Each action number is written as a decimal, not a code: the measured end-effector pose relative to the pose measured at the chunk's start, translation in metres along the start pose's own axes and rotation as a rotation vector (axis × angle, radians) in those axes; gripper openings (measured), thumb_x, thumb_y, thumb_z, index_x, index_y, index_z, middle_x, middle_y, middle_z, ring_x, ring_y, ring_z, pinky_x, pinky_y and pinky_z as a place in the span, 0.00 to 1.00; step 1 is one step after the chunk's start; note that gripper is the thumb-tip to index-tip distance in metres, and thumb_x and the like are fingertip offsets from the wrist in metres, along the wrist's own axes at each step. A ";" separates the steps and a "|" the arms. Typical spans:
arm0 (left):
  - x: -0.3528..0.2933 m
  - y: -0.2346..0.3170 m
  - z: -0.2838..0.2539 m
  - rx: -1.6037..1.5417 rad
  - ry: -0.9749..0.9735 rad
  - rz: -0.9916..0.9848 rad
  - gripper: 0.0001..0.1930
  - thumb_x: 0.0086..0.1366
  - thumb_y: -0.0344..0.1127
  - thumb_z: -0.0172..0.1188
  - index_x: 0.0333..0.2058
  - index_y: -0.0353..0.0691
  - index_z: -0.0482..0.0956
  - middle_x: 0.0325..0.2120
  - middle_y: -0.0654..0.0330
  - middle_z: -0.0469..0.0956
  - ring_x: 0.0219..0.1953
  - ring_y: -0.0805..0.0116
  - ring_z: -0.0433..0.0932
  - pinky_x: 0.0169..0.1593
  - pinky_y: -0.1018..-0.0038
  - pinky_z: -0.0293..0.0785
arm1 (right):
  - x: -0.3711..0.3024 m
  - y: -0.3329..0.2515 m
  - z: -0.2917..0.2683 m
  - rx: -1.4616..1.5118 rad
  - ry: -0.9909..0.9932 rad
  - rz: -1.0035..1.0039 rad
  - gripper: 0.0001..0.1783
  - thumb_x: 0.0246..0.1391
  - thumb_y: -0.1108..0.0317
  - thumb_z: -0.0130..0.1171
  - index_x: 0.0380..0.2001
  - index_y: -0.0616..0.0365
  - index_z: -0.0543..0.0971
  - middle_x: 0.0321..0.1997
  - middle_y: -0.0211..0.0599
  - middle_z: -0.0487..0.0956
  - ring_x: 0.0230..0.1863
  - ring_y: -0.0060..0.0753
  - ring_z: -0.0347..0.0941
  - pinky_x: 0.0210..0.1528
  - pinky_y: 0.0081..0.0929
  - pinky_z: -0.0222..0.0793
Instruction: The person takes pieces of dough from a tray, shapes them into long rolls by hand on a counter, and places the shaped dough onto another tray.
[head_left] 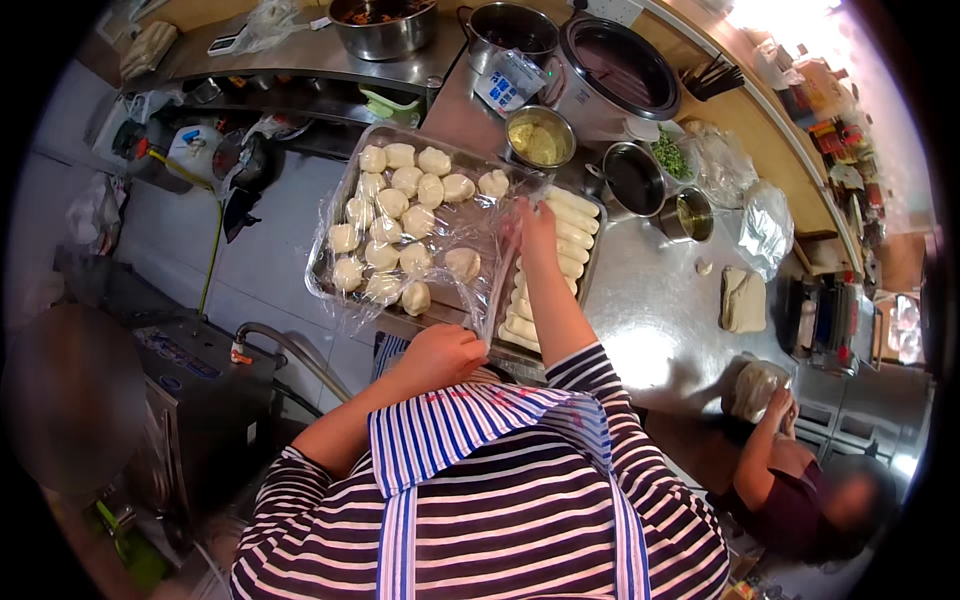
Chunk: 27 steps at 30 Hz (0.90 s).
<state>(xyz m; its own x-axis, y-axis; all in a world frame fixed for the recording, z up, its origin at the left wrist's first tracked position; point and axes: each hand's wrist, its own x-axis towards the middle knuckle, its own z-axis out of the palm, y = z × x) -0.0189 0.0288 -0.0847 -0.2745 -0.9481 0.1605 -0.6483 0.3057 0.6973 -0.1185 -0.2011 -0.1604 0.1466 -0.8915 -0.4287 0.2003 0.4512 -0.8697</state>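
A metal tray (322, 262) in front of me bears several round dough pieces (392, 203), under clear plastic wrap (484, 268) that wrinkles at the edges. My left hand (447, 354) is closed on the wrap at the tray's near right corner. Farther out, my right hand (534, 228) grips the wrap by the far right corner, with its fingertips partly blurred. Right beside this tray stands a second tray (597, 222) with long dough rolls (570, 222) in a row, partly covered by my right forearm.
Beyond the trays stand a bowl of yellow liquid (540, 137), a slow cooker (618, 65) and a pot of dark liquid (633, 180). A folded cloth (743, 300) lies on the steel counter (650, 290). At right, another person's hands (780, 408) hold a pale, wrapped-looking bundle (755, 390).
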 end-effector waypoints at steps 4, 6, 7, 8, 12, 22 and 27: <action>0.016 0.011 -0.008 -0.068 -0.007 0.130 0.09 0.55 0.38 0.63 0.23 0.42 0.73 0.21 0.61 0.73 0.27 0.59 0.75 0.31 0.64 0.71 | 0.050 -0.002 -0.026 0.292 0.075 0.039 0.24 0.58 0.65 0.58 0.51 0.67 0.64 0.32 0.41 0.76 0.30 0.32 0.76 0.27 0.24 0.74; 0.017 0.014 -0.006 -0.097 0.000 0.150 0.10 0.56 0.38 0.63 0.22 0.42 0.73 0.20 0.61 0.73 0.27 0.60 0.75 0.30 0.64 0.71 | 0.056 -0.003 -0.019 0.355 0.183 -0.025 0.16 0.58 0.65 0.59 0.43 0.65 0.70 0.26 0.36 0.76 0.26 0.28 0.74 0.24 0.22 0.70; 0.020 0.019 -0.004 -0.120 0.003 0.172 0.10 0.56 0.38 0.63 0.22 0.42 0.73 0.20 0.61 0.73 0.26 0.60 0.75 0.30 0.64 0.71 | 0.066 -0.002 -0.035 0.304 0.115 -0.034 0.13 0.58 0.65 0.58 0.40 0.64 0.72 0.25 0.36 0.75 0.25 0.26 0.73 0.23 0.21 0.69; 0.023 0.023 -0.002 -0.143 0.018 0.182 0.10 0.56 0.38 0.63 0.21 0.42 0.73 0.19 0.61 0.72 0.25 0.60 0.75 0.29 0.65 0.70 | 0.076 -0.003 -0.054 0.253 0.048 -0.043 0.11 0.58 0.66 0.58 0.36 0.64 0.73 0.25 0.35 0.75 0.25 0.25 0.72 0.22 0.20 0.68; 0.021 0.034 0.013 -0.148 -0.032 0.128 0.10 0.57 0.37 0.63 0.22 0.41 0.76 0.20 0.58 0.74 0.26 0.58 0.75 0.31 0.65 0.71 | 0.074 -0.011 -0.063 0.371 0.032 0.070 0.07 0.59 0.69 0.56 0.31 0.62 0.76 0.23 0.31 0.75 0.20 0.21 0.68 0.20 0.18 0.61; 0.038 0.072 0.082 -0.193 -0.161 -0.304 0.15 0.61 0.46 0.60 0.26 0.40 0.82 0.20 0.54 0.77 0.25 0.56 0.76 0.31 0.65 0.72 | 0.097 -0.021 -0.134 -0.736 0.338 -0.607 0.16 0.57 0.63 0.58 0.24 0.68 0.78 0.19 0.36 0.76 0.18 0.26 0.70 0.24 0.29 0.65; 0.024 0.082 0.108 -0.622 -0.085 -0.908 0.17 0.61 0.47 0.61 0.31 0.36 0.83 0.20 0.59 0.79 0.24 0.73 0.75 0.31 0.72 0.70 | 0.099 -0.031 -0.133 -0.553 0.193 -0.297 0.20 0.61 0.59 0.54 0.25 0.69 0.76 0.23 0.40 0.78 0.22 0.29 0.73 0.23 0.31 0.66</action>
<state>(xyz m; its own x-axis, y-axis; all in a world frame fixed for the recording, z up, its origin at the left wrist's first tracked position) -0.1549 0.0404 -0.0992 0.0595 -0.7814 -0.6211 -0.1692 -0.6211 0.7652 -0.2387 -0.3087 -0.2081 -0.0249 -0.9895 -0.1420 -0.3291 0.1423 -0.9335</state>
